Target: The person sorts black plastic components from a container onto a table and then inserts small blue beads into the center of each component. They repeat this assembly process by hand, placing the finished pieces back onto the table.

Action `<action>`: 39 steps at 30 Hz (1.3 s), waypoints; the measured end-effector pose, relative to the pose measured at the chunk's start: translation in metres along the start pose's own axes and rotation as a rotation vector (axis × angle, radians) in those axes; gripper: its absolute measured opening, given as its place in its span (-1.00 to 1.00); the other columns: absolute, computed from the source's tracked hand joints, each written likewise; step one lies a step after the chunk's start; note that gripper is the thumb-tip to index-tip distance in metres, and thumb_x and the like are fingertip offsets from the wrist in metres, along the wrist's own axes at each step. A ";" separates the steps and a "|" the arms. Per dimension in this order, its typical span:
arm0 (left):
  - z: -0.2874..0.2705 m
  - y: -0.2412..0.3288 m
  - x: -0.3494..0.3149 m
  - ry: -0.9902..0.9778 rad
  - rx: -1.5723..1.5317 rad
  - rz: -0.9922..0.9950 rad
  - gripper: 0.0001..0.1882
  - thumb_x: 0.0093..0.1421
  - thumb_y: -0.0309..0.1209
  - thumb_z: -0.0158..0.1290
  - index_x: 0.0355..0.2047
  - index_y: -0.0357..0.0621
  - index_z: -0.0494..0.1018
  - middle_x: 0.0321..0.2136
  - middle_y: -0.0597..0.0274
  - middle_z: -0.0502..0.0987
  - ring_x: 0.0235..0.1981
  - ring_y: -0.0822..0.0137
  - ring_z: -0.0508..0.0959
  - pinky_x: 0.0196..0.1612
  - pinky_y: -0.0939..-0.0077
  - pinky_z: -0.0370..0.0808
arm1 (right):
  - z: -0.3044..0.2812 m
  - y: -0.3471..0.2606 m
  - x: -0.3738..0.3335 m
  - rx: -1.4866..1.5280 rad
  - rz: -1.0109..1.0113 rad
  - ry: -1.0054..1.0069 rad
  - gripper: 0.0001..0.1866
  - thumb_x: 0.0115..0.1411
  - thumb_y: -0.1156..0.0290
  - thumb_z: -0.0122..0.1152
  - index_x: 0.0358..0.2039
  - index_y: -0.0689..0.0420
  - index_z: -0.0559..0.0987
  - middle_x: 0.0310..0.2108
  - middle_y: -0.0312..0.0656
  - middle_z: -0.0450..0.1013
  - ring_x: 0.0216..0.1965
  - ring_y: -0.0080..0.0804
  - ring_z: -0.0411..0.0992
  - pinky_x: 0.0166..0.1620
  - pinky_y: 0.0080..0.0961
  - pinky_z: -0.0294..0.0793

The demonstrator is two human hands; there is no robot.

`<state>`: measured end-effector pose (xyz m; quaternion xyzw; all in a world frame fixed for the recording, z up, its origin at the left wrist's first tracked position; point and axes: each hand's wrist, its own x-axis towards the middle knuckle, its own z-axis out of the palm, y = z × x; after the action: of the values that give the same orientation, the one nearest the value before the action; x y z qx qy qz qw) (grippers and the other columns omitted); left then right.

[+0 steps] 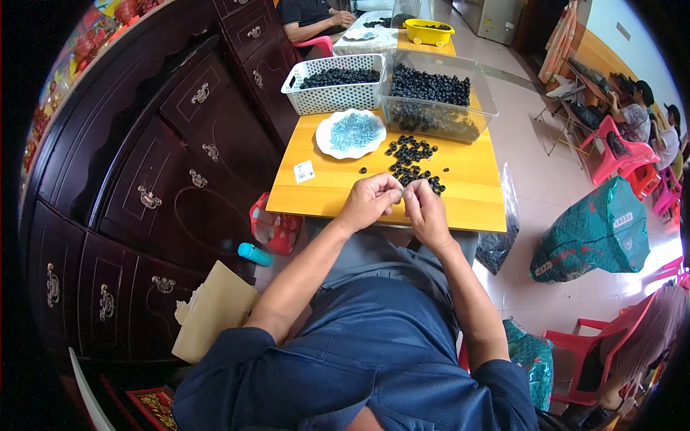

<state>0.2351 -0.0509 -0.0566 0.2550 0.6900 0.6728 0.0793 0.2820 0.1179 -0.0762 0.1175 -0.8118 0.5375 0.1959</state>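
Note:
Over the near edge of the yellow table [471,190], both my hands meet with their fingertips close together. My left hand [370,201] is closed in a pinch, and my right hand [428,213] pinches right beside it. Whatever sits between the fingers is too small or hidden to make out. Just beyond them lies a loose pile of small black round parts [412,151]. To its left stands a white scalloped plate [325,141] with many small pale blue translucent pieces [357,131]. One lone black part [363,170] rests near my left hand.
Behind the plate are a white perforated basket [330,104] and a clear plastic bin [438,126], both holding black parts. A small white card [304,171] lies at left. Dark drawers [172,165] flank the left side; green sacks [589,230] and seated people are at right.

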 end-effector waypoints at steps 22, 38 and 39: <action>0.006 -0.010 -0.001 0.041 0.349 0.136 -0.87 0.34 -0.39 0.00 -0.28 -0.19 0.45 -0.55 0.37 0.48 -0.59 0.57 0.46 -0.50 0.61 0.41 | 0.001 0.018 0.000 -0.017 -0.097 -0.082 -0.76 0.45 0.28 0.00 -0.27 0.19 0.47 -0.55 -0.35 0.40 -0.49 -0.64 0.39 -0.40 -0.61 0.41; 0.008 -0.014 -0.004 0.025 0.189 -0.001 -0.87 0.34 -0.39 0.01 -0.32 -0.19 0.44 -0.54 0.43 0.45 -0.61 0.60 0.42 -0.52 0.65 0.39 | 0.004 0.033 0.000 0.174 0.168 -0.065 -0.78 0.43 0.29 0.05 -0.28 0.19 0.47 -0.47 -0.35 0.44 -0.45 -0.67 0.39 -0.36 -0.66 0.43; 0.007 -0.013 -0.004 0.023 0.187 -0.002 -0.87 0.34 -0.39 0.01 -0.32 -0.19 0.44 -0.54 0.43 0.45 -0.61 0.60 0.42 -0.52 0.65 0.39 | 0.004 0.031 0.000 0.147 0.152 -0.064 -0.78 0.43 0.30 0.05 -0.28 0.19 0.47 -0.49 -0.34 0.44 -0.46 -0.67 0.39 -0.37 -0.65 0.42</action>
<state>0.2384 -0.0454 -0.0706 0.2529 0.7508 0.6083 0.0480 0.2689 0.1264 -0.1028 0.0869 -0.7826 0.6048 0.1194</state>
